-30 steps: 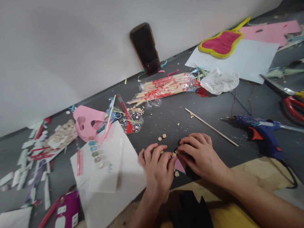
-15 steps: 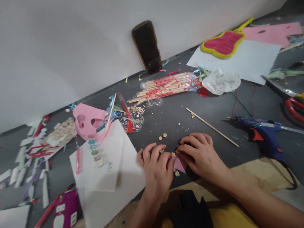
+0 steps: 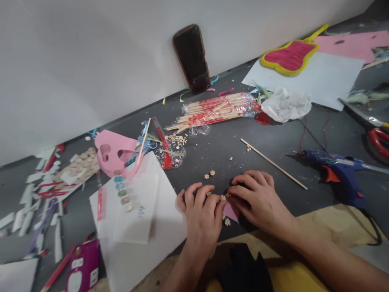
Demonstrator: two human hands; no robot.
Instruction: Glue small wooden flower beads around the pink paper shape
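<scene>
Both of my hands rest on the dark table near its front edge, fingertips meeting over a small pink paper piece (image 3: 231,211). My left hand (image 3: 203,215) is curled, its fingertips pinching tiny wooden flower beads (image 3: 223,197) at the paper's top edge. My right hand (image 3: 258,199) is curled over the pink piece from the right, its fingers pressed down on it. One more flower bead (image 3: 226,221) lies just below the paper. Two loose flower beads (image 3: 209,174) lie a little beyond my left hand.
A blue glue gun (image 3: 334,170) lies at the right. A thin wooden stick (image 3: 273,163) lies beyond my right hand. White paper sheets (image 3: 136,219) sit at the left, a pack of chopsticks (image 3: 212,111) further back, a phone (image 3: 192,59) against the wall, red scissors (image 3: 378,140) far right.
The hands have stayed in place on the pink piece. Only the view has shifted slightly.
</scene>
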